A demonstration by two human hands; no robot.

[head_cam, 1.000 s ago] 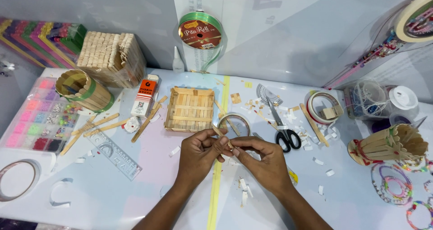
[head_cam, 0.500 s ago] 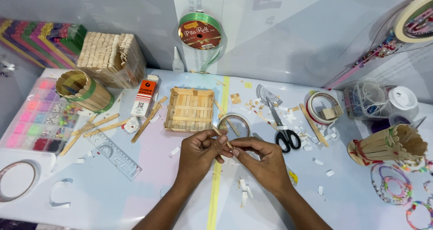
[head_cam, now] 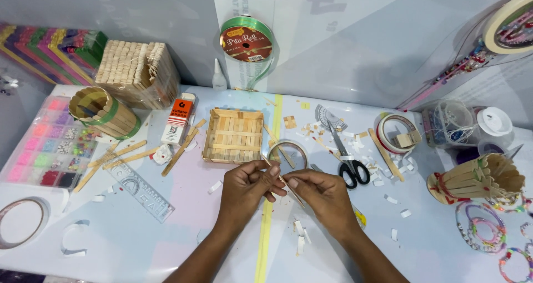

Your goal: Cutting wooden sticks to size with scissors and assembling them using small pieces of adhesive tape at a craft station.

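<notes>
Both hands met near the middle of the white table [head_cam: 422, 249], just near of a tape roll [head_cam: 288, 152]. The left hand [head_cam: 247, 188] and the right hand [head_cam: 322, 197] each pinched a thin wooden craft stick [head_cam: 284, 183] between thumb and fingertips, fingers closed on it; the stick slanted from far-left to near-right between them.

Just beyond the hands lay a shallow square tray of craft sticks [head_cam: 233, 136], with nothing in it. Far left, a round stick-built cup [head_cam: 105, 112] banded in green lay tilted, its inside showing only its own walls. At the left edge sat a clear compartment box [head_cam: 47, 144] holding pink, red and mixed-colour beads in separate cells. At the right, a stick-built vase [head_cam: 477, 177] lay on its side, and beyond it a clear plastic tub [head_cam: 452, 122] held coiled string; what else was in it I could not tell. Black-handled scissors [head_cam: 350, 161] lay right of the tape roll among white paper scraps.
</notes>
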